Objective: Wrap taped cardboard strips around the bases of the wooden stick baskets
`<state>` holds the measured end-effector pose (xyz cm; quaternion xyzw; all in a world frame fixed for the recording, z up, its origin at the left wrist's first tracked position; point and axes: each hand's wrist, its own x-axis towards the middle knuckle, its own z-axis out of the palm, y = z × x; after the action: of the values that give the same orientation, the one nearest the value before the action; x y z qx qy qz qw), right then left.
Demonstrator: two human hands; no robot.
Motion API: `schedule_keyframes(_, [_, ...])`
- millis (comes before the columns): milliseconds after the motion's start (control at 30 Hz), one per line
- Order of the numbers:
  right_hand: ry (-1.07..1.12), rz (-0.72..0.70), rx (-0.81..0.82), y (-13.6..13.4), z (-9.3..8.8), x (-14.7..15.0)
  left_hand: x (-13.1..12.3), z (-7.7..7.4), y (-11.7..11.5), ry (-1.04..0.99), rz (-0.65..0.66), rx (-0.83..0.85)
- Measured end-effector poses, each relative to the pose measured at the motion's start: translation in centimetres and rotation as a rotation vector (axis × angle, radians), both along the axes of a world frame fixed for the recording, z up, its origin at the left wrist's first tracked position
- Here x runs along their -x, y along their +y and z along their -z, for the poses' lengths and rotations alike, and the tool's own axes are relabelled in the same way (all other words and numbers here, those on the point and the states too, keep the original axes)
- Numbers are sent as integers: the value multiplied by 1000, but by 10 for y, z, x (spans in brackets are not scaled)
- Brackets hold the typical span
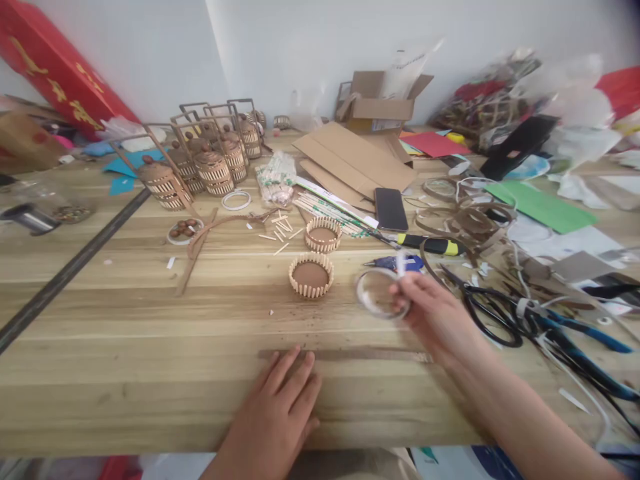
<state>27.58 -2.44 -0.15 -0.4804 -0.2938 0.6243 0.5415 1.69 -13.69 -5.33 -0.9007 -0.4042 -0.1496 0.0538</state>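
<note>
My right hand (425,303) is closed around the edge of a thin white roll of tape (361,293), held above the table and slightly blurred. A short white tail of tape (401,263) sticks up by the fingers. My left hand (287,400) lies flat with its fingers spread, the fingertips on a long brown strip (360,355) that runs along the table. Beyond the strip stands a small round tray (311,293) edged with short wooden sticks, with a brown base. Just behind it is a second similar ring of sticks (323,245).
Several lidded stick baskets (215,172) with tall handles stand at the back left. Loose short sticks (281,223) lie near a black phone (391,209). To the right are a yellow-black cutter (430,245), scissors (493,313) and blue-handled pliers (585,330). Cardboard (355,157) lies behind.
</note>
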Motion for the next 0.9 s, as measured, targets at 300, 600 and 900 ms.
schedule_keyframes(300, [292,-224,143,-22,-15,11,-23,-7,8,-126,-10,130])
schedule_keyframes(600, [405,-442,279,-30,13,21,-28,-12,18,-596,-371,340])
schedule_keyframes(900, [338,-332,238,-29,5,9,-31,-15,21,-507,-295,242])
